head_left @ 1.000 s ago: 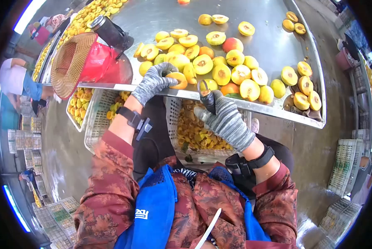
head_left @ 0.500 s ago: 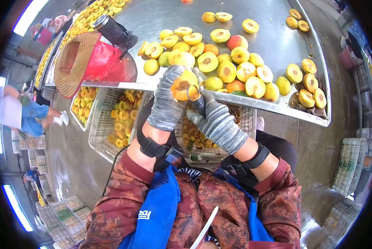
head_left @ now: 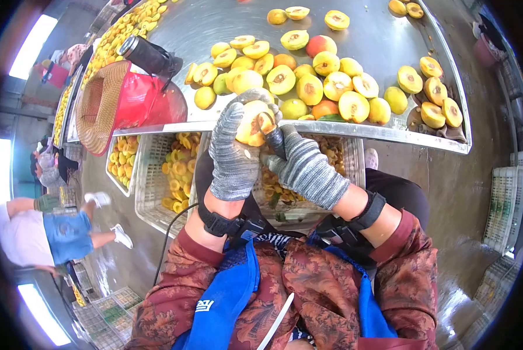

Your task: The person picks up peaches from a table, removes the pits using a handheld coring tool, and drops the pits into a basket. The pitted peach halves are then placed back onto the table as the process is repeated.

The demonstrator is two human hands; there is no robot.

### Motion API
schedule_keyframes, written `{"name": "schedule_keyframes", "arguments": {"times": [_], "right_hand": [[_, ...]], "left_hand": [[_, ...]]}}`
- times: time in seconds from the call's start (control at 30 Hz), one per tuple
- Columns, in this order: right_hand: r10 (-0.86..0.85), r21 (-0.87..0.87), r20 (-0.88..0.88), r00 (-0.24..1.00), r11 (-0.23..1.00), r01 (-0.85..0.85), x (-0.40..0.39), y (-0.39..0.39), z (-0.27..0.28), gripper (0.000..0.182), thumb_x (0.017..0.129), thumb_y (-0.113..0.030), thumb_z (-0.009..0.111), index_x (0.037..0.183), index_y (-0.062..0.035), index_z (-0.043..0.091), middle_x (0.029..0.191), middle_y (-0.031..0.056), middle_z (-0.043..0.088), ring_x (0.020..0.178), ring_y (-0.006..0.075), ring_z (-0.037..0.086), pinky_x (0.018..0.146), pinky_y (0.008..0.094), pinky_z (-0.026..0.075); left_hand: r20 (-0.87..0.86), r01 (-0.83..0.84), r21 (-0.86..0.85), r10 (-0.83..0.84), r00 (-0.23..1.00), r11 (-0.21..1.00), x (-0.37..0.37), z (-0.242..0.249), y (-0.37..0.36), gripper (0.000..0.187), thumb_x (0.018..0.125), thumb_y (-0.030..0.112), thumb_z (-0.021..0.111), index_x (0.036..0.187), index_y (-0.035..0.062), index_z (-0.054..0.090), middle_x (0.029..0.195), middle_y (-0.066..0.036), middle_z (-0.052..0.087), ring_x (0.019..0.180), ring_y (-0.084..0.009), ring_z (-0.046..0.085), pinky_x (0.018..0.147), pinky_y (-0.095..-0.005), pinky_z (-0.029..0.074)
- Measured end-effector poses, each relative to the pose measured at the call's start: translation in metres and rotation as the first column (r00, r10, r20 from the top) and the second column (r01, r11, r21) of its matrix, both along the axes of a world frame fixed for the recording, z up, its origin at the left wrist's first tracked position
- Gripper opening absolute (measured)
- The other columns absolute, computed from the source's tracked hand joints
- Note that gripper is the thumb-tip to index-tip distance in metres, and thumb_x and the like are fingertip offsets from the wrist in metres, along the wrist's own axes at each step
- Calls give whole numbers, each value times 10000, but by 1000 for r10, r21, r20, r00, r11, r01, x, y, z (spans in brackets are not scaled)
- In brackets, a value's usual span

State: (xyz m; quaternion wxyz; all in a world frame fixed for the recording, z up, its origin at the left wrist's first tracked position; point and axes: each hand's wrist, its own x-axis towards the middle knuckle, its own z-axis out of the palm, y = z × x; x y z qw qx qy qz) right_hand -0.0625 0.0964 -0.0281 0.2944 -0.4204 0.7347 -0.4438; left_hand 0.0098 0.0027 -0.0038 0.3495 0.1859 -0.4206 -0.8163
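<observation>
My left hand [head_left: 232, 154], in a grey knitted glove, is closed around a yellow peach half [head_left: 250, 133] with its cut face towards me. My right hand [head_left: 311, 169], gloved alike, grips the black handle of a pitting tool [head_left: 276, 143]. The tool's curved metal loop lies against the middle of the cut face. Both hands are just in front of the metal table's near edge. Behind them on the tabletop lie several peach halves [head_left: 338, 86], many cut side up with brown centres.
The metal table [head_left: 369, 35] has a raised rim. On its left are a straw hat [head_left: 101, 105] with red cloth and a black flask [head_left: 147, 55]. Below, a crate [head_left: 147, 175] holds peach halves; another crate [head_left: 355, 166] holds small brownish-yellow pieces. A person [head_left: 45, 233] is at far left.
The loop and the peach half have turned slightly in my hands, and a small pale bit now shows on my left glove. The view has shifted; the person at left appears nearer.
</observation>
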Motion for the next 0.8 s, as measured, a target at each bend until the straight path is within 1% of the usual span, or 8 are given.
{"name": "schedule_keyframes", "arguments": {"times": [0.2,0.27,0.4,0.47,0.6,0.67,0.73,0.8], "right_hand": [[40,73,40,998,996,-42,4,0,1,487,713,-169,630,1096,35,408,713,200,571,653,352,581,544,398,464],[39,-57,12,999,998,-39,6,3,-3,533,713,-169,621,1141,34,375,701,208,571,632,356,581,534,404,469],[69,-150,14,998,986,-66,7,2,-13,631,719,-118,599,1254,24,297,706,195,576,630,343,587,524,394,465],[57,-136,37,998,989,-51,8,2,-8,650,723,-106,595,1275,15,276,705,191,576,624,339,586,520,390,461],[47,-129,91,995,991,-35,10,5,-4,658,740,-88,584,1301,2,252,701,181,574,610,321,586,516,382,451],[85,-75,84,993,994,-79,9,4,-9,666,749,-83,582,1312,-6,236,723,189,574,641,320,592,542,378,460],[49,-292,-1,999,955,-47,13,1,-24,683,750,-83,589,1321,-11,221,747,195,574,669,314,595,569,370,466],[92,-234,63,994,969,-74,10,3,-14,692,748,-77,596,1324,-15,218,791,190,578,707,305,596,600,357,471]], "left_hand": [[-10,4,-25,-4,1000,1000,-3,-1,7,304,866,254,446,1009,-2,524,956,-134,573,877,-209,569,809,-337,462],[42,-64,-101,68,997,993,-2,-2,7,296,872,256,436,982,0,538,937,-124,578,866,-199,570,789,-321,466],[96,-134,-144,148,984,981,0,-4,9,298,878,260,427,957,0,550,915,-116,583,853,-186,570,770,-304,466],[123,-124,-368,180,976,922,2,-6,7,307,886,260,416,949,-10,549,912,-111,582,838,-177,569,761,-295,464],[114,-108,-431,173,978,896,1,-5,6,303,889,252,416,935,-16,550,903,-104,581,830,-175,568,754,-292,461],[100,-151,-578,254,962,802,0,-8,6,296,888,245,419,921,-17,552,904,-101,577,834,-175,562,763,-294,455],[94,-156,-641,279,956,751,0,-7,7,286,882,240,429,918,-15,554,903,-100,575,838,-175,558,769,-295,451],[83,-164,-700,307,948,695,2,-9,5,277,876,234,439,915,-14,556,903,-100,573,841,-174,555,776,-297,448]]}}
